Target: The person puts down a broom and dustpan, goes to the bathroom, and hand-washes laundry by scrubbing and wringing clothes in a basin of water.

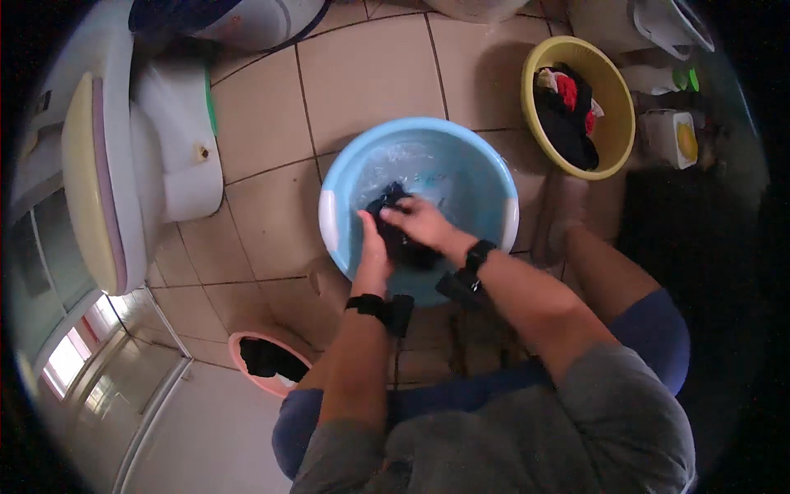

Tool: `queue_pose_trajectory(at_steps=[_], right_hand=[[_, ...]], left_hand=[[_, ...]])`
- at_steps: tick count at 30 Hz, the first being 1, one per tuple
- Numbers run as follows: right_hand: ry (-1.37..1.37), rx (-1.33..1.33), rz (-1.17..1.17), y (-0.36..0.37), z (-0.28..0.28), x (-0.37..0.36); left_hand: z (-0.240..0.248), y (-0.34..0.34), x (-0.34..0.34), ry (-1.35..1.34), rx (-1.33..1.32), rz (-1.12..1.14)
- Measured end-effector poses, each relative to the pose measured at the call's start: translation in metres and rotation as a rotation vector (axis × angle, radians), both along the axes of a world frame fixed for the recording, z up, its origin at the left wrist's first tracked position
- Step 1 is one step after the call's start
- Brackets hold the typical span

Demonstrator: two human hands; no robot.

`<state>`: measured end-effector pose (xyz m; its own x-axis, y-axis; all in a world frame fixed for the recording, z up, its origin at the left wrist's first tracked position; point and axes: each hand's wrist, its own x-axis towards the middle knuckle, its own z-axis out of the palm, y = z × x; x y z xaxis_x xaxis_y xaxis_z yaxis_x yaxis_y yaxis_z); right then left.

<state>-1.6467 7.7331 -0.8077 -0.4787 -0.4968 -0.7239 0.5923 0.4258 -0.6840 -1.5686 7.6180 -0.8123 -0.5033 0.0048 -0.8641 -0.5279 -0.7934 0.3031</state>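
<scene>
Left hand (375,253) and right hand (423,224) are pinching black cloth (405,246) inside the blue basin (420,123); washing is seemingly proceeding; clothes (564,119) in the yellow tub (615,144), right of the basin, are perhaps remaining unwashed.

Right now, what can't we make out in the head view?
Head view:
Dark cloth: full shape, hidden by the right hand and its own folds.
Yellow basin: lower contents, under the top clothes.
Black item: exact kind, too small and dark.
Pale object: kind, cut off by the upper edge.
</scene>
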Motion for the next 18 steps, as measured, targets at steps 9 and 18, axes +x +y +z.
queue_pose_trajectory(at_steps=[9,18], right_hand=[[1.128,-0.103,0.185,-0.019,0.112,0.03],[0.786,0.256,0.056,-0.006,0.048,-0.04]], left_hand=[[0.044,-0.021,0.055,0.089,-0.138,0.089],[0.044,-0.006,-0.005,0.099,-0.926,-0.562]])
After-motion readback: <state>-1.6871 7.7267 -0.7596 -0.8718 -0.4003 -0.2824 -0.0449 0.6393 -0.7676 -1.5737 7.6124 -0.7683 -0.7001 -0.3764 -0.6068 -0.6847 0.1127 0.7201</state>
